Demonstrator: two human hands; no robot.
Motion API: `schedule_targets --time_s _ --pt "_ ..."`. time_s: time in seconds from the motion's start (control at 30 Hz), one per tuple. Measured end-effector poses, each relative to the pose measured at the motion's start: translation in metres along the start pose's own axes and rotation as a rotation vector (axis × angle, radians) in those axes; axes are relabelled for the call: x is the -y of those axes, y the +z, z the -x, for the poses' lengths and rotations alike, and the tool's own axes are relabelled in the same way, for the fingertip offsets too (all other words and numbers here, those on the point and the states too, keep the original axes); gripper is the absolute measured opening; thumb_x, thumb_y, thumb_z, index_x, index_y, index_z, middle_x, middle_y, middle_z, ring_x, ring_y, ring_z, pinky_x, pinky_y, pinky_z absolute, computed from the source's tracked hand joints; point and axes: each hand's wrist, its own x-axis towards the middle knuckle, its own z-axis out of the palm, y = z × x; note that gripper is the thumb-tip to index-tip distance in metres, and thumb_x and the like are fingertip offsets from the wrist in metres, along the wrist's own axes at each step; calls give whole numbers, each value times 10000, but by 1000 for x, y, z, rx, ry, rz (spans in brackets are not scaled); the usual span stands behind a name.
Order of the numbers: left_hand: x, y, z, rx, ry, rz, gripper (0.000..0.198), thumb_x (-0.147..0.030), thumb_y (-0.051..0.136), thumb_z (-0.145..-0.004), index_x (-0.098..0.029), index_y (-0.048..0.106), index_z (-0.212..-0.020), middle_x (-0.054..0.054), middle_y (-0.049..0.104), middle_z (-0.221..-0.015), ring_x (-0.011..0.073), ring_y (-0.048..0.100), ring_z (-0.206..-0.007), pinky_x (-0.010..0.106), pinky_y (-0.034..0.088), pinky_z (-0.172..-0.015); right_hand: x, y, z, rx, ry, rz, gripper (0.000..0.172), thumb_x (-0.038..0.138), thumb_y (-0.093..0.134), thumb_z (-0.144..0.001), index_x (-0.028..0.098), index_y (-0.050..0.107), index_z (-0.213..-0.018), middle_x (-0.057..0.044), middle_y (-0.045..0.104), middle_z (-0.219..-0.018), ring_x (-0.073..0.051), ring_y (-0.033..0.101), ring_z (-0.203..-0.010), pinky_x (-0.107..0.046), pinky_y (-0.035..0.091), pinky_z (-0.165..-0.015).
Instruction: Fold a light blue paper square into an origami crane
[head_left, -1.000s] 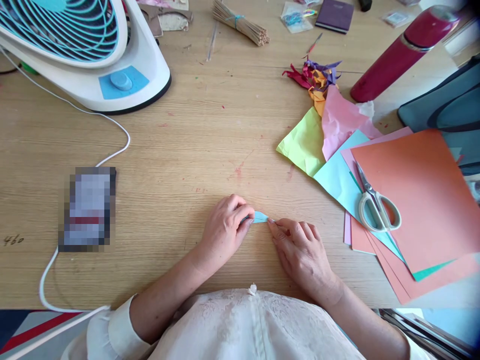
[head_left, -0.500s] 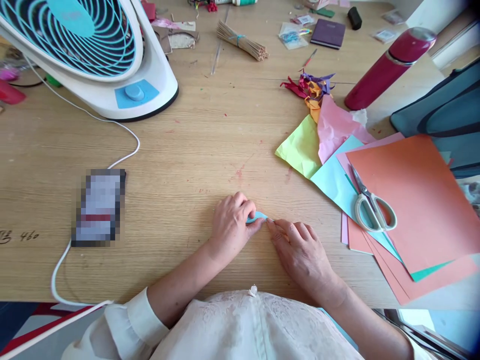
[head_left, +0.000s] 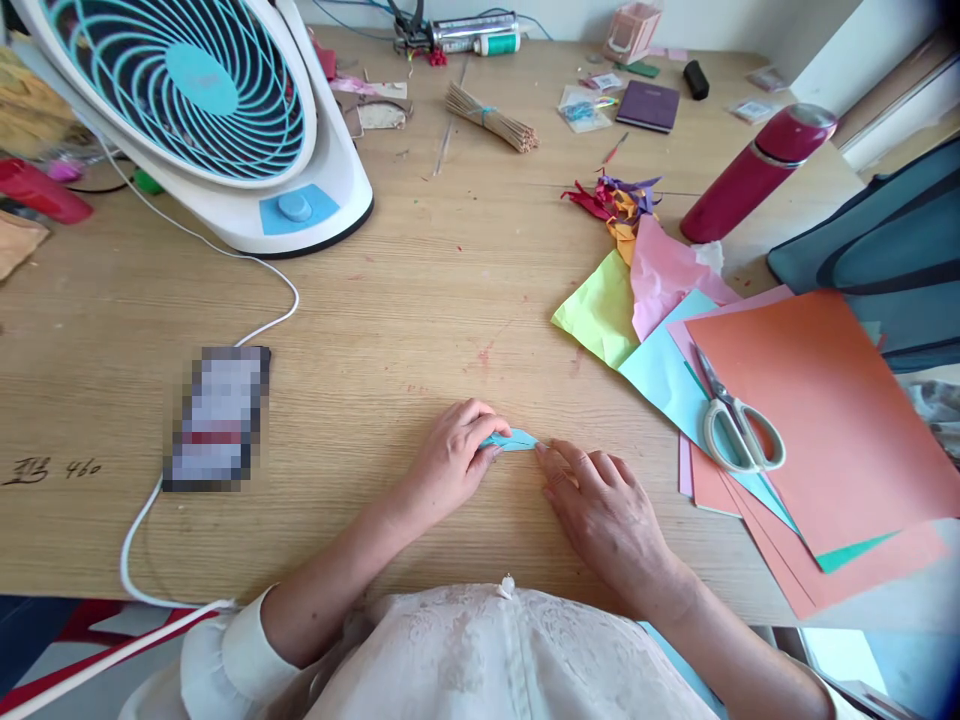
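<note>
A small folded piece of light blue paper (head_left: 517,439) lies between my two hands near the table's front edge. My left hand (head_left: 459,452) pinches its left end between thumb and fingers. At the right tip of the paper, my right hand (head_left: 596,497) presses with its thumb and forefinger closed on it. The other fingers of my right hand are bent over the tabletop.
On the right, white-handled scissors (head_left: 742,430) rest on stacked coloured sheets (head_left: 840,400), beside crumpled green paper (head_left: 600,310) and a red flask (head_left: 757,175). A phone (head_left: 217,418) with a white cable and a fan (head_left: 315,210) stand left. Bundled sticks (head_left: 491,118) lie behind.
My left hand has shifted left along the blue paper, and more of the paper shows between the hands. My right hand stays at its right tip. The view has tilted up slightly.
</note>
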Motion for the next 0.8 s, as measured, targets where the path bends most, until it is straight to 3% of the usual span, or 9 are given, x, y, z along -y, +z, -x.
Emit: schedule_targets --time_s 0.1,0.23,0.4,0.53,0.63,0.73,0.8 --pt "0 -5 -2 20 -57 0 283 -49 596 -862 -210 567 -1093 42 535 -1073 192 567 -956 325 471 -848 -2 0 0 -29 9 -94 353 147 538 -951 160 571 -1303 -124 637 -1243 -242 585 -884 -410 455 -772" --pt "-4 -12 -14 122 -74 -150 182 -113 688 -833 -191 576 -953 50 555 -1023 237 550 -968 380 460 -866 -9 -6 -3 -75 48 -346 293 130 470 -979 188 598 -1237 -114 646 -1156 -226 610 -910 -383 487 -793" --pt "-3 -17 -20 197 84 -161 208 -123 702 -837 -203 533 -929 24 607 -995 229 555 -977 357 439 -854 -14 -15 -20 -96 196 -660 228 165 462 -987 206 615 -1151 -81 653 -1061 -193 630 -905 -317 491 -776" --pt "-1 -16 -17 223 146 -85 292 -88 689 -845 -213 480 -1005 5 651 -1007 196 620 -962 332 434 -860 -10 -14 -42 11 246 -853 174 216 538 -949 221 666 -1066 -35 656 -922 -147 584 -717 -275 438 -665" --pt "-4 -17 -17 233 189 -63 339 -77 692 -840 -213 460 -1047 7 660 -1014 182 642 -964 307 447 -853 -4 -10 -53 69 256 -1007 113 232 586 -895 207 696 -879 -3 607 -753 -125 494 -621 -262 374 -604" --pt "-9 -23 -18 228 253 -164 328 -114 697 -850 -202 478 -1077 28 657 -1019 193 644 -942 311 461 -832 0 -6 -57 78 279 -1080 149 256 598 -867 195 657 -744 10 568 -672 -118 444 -597 -256 340 -576" --pt "-12 -30 -19 160 308 -267 363 -174 719 -850 -205 500 -1138 66 647 -1112 237 623 -1035 373 450 -914 0 -5 -57 81 321 -1144 166 297 606 -868 193 638 -742 16 552 -652 -114 426 -586 -249 329 -552"
